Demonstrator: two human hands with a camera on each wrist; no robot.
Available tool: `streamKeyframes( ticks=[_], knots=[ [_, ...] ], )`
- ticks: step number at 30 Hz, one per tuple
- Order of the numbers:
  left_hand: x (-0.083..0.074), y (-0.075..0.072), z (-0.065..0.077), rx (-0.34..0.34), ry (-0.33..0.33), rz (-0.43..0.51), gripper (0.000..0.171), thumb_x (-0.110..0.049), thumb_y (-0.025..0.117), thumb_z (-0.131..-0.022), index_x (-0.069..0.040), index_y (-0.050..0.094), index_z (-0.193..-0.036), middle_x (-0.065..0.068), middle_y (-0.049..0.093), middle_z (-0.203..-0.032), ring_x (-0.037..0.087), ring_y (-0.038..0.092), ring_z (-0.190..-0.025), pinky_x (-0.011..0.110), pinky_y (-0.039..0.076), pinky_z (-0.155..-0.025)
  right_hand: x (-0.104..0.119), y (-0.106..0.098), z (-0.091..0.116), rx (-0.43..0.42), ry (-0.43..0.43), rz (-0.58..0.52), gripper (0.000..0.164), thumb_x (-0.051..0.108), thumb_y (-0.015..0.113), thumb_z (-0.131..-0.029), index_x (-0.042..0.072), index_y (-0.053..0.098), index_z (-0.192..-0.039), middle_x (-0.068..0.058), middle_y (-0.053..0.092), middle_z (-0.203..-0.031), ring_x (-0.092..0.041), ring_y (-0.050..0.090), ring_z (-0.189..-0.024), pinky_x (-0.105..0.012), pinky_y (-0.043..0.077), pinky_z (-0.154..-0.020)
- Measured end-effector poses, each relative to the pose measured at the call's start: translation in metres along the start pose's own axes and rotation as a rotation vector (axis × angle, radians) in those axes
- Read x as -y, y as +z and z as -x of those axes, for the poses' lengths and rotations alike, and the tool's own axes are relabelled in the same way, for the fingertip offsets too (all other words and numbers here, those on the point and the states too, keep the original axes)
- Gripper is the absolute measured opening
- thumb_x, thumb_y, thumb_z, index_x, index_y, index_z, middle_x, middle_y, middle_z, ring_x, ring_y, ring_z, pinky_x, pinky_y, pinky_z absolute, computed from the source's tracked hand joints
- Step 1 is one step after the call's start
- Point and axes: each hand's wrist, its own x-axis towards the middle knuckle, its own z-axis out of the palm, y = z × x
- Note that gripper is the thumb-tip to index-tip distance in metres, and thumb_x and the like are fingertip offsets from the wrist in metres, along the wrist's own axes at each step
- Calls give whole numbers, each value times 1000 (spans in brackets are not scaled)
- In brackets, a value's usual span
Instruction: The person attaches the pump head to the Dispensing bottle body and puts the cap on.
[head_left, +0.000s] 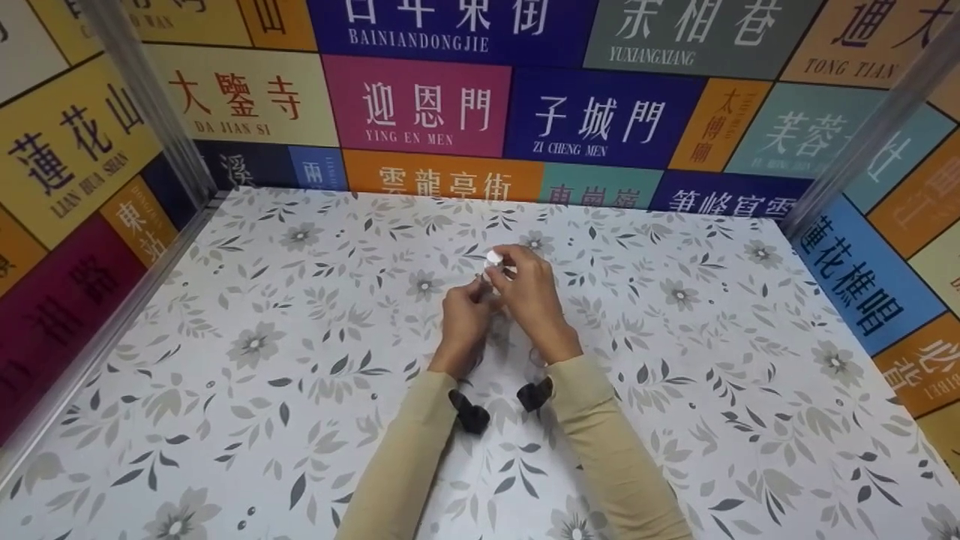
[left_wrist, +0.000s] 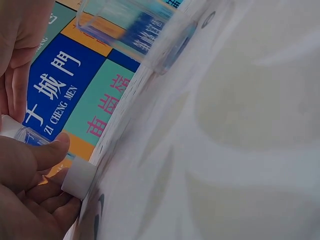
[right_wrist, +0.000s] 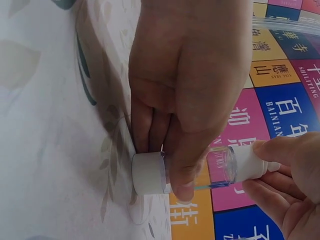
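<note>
Both hands meet on a small clear bottle, which stands above the table with a white piece at each end. My left hand grips its lower part, thumb and fingers around the body, beside the lower white end. The right hand pinches the upper white cap. A small white stub juts from that cap between the right fingers. Near the right wrist a clear round-rimmed container is on the table, partly out of frame in the left wrist view.
A white cloth with grey flowers and leaves covers the table. Colourful sign panels make up the back and side walls. Black wrist mounts hang under both sleeves.
</note>
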Motion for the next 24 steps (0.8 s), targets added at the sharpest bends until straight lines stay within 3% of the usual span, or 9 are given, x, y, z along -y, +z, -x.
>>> streamKeyframes(
  ticks=[11,15,18,24],
  knots=[
    [1,3,1,10,-27,56,11,7,67,-83,-3,72,-82,-5,53,-70,10,48,-66,21,42,-58,0,0,1,-9,45,-32,25,5,72,-89,-2,69,-113,-18,70,-110,-29,71,-103,-33,58,-88],
    [2,0,2,19,-11,-30,6,3,70,-82,-3,70,-79,-5,47,-66,11,44,-62,21,37,-56,-1,1,3,-11,38,-22,25,6,72,-90,-2,69,-113,-18,71,-112,-30,71,-104,-34,58,-88],
    [1,-2,2,28,8,-114,3,1,71,-82,-2,72,-82,-3,51,-67,12,44,-64,22,35,-57,0,0,4,3,41,3,26,7,72,-90,-2,68,-115,-19,71,-113,-30,70,-106,-34,58,-88],
    [-2,-3,0,47,-33,-70,21,1,72,-84,-3,77,-103,5,69,-90,14,52,-78,21,42,-64,7,-8,1,85,106,12,35,10,69,-92,-1,64,-124,-19,68,-122,-30,67,-115,-35,55,-95]
  ],
)
